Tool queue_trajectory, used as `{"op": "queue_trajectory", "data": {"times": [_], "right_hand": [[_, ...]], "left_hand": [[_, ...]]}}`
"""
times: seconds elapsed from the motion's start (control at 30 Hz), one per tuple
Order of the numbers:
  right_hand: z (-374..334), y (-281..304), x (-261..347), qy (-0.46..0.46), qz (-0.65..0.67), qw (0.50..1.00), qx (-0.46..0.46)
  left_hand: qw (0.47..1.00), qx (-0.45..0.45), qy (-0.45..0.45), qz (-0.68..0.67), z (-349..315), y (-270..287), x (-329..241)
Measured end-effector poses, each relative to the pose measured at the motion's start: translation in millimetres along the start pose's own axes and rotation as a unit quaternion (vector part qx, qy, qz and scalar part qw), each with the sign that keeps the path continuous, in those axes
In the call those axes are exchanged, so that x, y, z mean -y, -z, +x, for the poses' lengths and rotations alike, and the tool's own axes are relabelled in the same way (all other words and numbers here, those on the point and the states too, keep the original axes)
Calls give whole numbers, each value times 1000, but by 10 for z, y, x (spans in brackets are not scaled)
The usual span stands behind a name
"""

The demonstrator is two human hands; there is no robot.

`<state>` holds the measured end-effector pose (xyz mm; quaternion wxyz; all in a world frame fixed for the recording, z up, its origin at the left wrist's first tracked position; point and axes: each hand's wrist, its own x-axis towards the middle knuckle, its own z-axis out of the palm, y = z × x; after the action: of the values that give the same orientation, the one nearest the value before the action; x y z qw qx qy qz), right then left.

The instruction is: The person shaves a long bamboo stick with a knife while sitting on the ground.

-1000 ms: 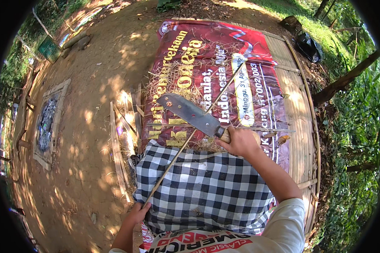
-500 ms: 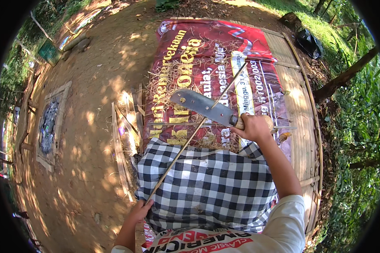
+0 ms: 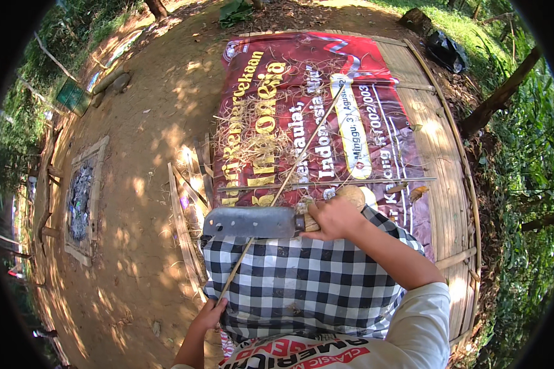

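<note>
My left hand (image 3: 210, 312) grips the near end of a long, thin bamboo strip (image 3: 243, 261), which slants away to the far right across my lap and over a dark red banner (image 3: 375, 67). My right hand (image 3: 335, 218) is closed round the wooden handle of a broad-bladed machete (image 3: 252, 221). Its blade points left and crosses over the strip, hiding a short part of it. Whether the edge touches the strip I cannot tell. A black-and-white checked cloth (image 3: 326, 277) covers my lap beneath both. Another thin strip (image 3: 412, 180) lies crosswise on the banner.
Curly shavings (image 3: 258, 144) are strewn over the banner, which lies on a bamboo-slat platform (image 3: 440, 141). Split wood pieces (image 3: 181, 215) stand along its left side. A framed ash pit (image 3: 80, 203) is on the dirt floor. At the far right are a black plastic bag (image 3: 446, 52) and a slanting trunk (image 3: 498, 98).
The machete has come nearer to me and left along the strip, from over the banner to the edge of my lap. My left hand still holds the strip's near end.
</note>
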<state>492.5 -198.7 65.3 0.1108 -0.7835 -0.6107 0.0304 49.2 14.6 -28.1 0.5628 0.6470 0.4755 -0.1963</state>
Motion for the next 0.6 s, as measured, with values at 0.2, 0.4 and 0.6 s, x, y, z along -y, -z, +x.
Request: {"op": "queue_trajectory", "data": {"times": [0.2,0.4,0.6], "right_hand": [[-60,326,-961,-188,-70,977,-73],[-75,267,-636,-243,-27,969,-23],[-25,224,-134,-158,32,987,-8]], "left_hand": [[998,-25,-7,59,-36,-20,-192],[997,-32,-57,47,-73,-45,-148],[999,-26,-7,30,-35,-66,-135]]}}
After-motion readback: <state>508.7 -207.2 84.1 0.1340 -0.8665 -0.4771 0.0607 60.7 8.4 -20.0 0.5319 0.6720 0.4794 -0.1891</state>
